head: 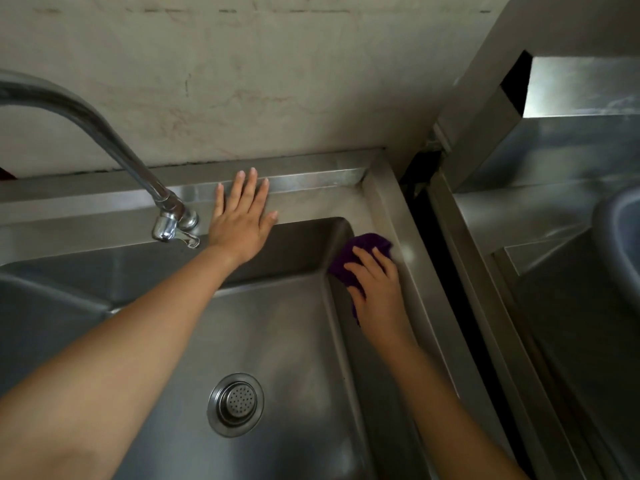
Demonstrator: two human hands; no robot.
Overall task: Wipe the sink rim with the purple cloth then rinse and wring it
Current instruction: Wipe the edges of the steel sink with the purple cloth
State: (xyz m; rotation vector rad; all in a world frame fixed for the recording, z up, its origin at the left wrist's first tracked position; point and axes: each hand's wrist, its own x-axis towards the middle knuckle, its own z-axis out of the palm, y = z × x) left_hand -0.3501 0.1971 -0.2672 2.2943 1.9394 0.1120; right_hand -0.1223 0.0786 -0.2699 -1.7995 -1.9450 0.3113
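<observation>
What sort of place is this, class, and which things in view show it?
Probably a commercial or canteen kitchen's washing-up area. A deep steel sink with a drain strainer, a tall curved tap, and another steel unit alongside, against a stained bare wall.

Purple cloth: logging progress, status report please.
Right hand pressing purple cloth on sink rim. Left hand flat, open, on back rim. Nothing in the way.

I see a dirty gray wall (242, 81) past my left hand (239, 223), and a second steel surface (554, 209) right of my right hand (377, 289).
</observation>
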